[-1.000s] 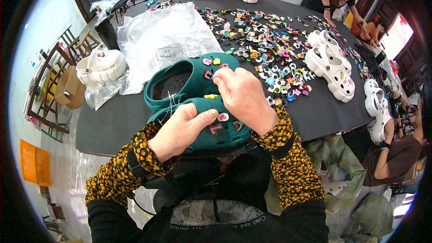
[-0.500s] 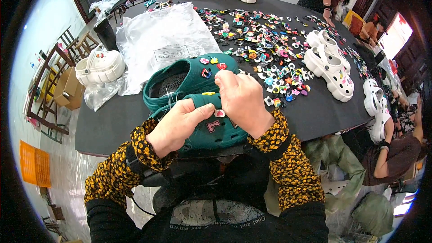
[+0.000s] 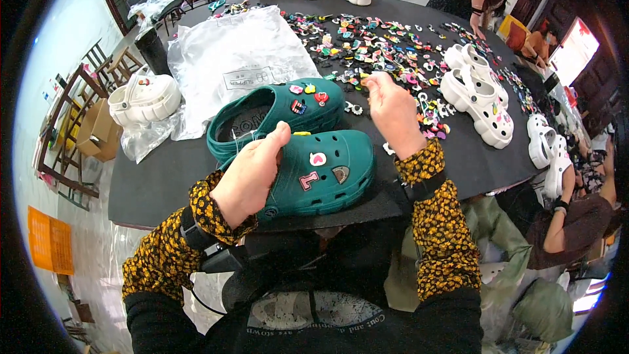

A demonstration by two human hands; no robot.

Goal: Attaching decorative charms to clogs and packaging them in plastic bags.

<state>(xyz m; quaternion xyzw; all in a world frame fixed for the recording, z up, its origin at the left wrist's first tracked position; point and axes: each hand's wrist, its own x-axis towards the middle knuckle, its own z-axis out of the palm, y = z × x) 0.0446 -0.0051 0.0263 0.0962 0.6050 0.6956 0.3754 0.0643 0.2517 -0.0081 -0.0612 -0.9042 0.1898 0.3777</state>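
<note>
Left hand (image 3: pixel 252 174) grips the near clog (image 3: pixel 314 174) at the table's (image 3: pixel 157 177) front edge, while the right hand (image 3: pixel 393 110), previously pressing on that clog, has lifted off, fingers loosely curled, toward the charms (image 3: pixel 393 39) mid-table.

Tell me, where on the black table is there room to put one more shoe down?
Bare table lies left of the green clogs, below the white clog in its bag. Another bare strip runs right of the right hand, below the white pair. The charm pile beyond is crowded.
</note>
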